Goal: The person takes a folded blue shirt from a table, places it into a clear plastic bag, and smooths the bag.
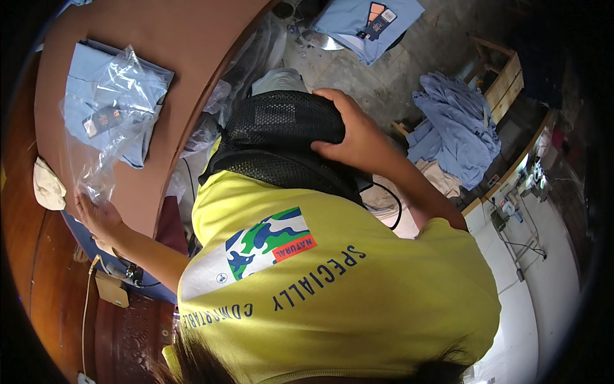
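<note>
On the brown table at the left lies a folded light-blue garment (142, 80) with a dark tag (102, 121). A clear plastic bag (96, 163) covers part of it, its loose end reaching toward me. My left hand (99, 217) is at that loose end, fingers stretched out and touching the plastic. At my waist sits a black mesh pouch (281, 121). My right hand (355, 131) grips its right side, thumb below and fingers over the top; what is inside the pouch is hidden.
The brown table's curved edge (211, 96) runs along my left. Clear plastic (262, 54) hangs beside it. Another folded blue garment (368, 29) with tags lies ahead. Crumpled blue cloth (454, 128) is piled by a wooden frame (505, 86) at the right. A black cable (398, 201) loops beside my waist.
</note>
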{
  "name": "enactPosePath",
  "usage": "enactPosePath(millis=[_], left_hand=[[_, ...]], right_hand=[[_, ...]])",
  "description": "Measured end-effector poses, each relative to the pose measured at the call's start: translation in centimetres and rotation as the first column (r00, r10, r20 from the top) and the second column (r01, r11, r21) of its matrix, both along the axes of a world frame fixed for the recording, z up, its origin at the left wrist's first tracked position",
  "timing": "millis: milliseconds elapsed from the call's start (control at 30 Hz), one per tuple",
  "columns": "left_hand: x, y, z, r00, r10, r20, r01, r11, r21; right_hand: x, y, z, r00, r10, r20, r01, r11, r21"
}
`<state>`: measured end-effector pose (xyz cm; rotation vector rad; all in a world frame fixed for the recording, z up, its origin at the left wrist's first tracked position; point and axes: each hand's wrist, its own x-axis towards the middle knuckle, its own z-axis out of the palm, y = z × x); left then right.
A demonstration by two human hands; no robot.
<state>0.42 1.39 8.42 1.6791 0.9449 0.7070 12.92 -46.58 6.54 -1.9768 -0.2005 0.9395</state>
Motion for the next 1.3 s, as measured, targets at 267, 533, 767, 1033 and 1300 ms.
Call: enactPosePath(millis=[267,533,767,1033,1300], left_hand=[[8.6,-13.6,3.6,0.708,-0.482,-0.516,0.703,0.409,0.582],[13.7,-24.3,2.4,0.096,-0.764,-0.638,0.970,-0.073,0.233],[14.9,-25.5,2.0,0.030,-0.716,-0.697,0.932,-0.231,0.278],[15.4,-26.6,0.8,0.134,-0.704,-0.697,0.851,-0.278,0.445],[16.0,-27.5,-0.1,0.272,-0.704,-0.656,0.730,-0.293,0.617]], right_hand=[[2.5,-0.2,-2.1,0.926,0.060,-0.372,0.001,0.987,0.160],[3.3,0.0,1.5,0.919,0.282,0.274,-0.287,0.958,-0.023],[3.4,0.0,1.7,0.909,0.204,0.363,-0.169,0.977,-0.128],[2.8,0.5,2.0,0.831,0.177,0.527,-0.106,0.981,-0.162],[3.4,-0.8,-3.1,0.939,0.185,0.290,-0.198,0.980,0.016]])
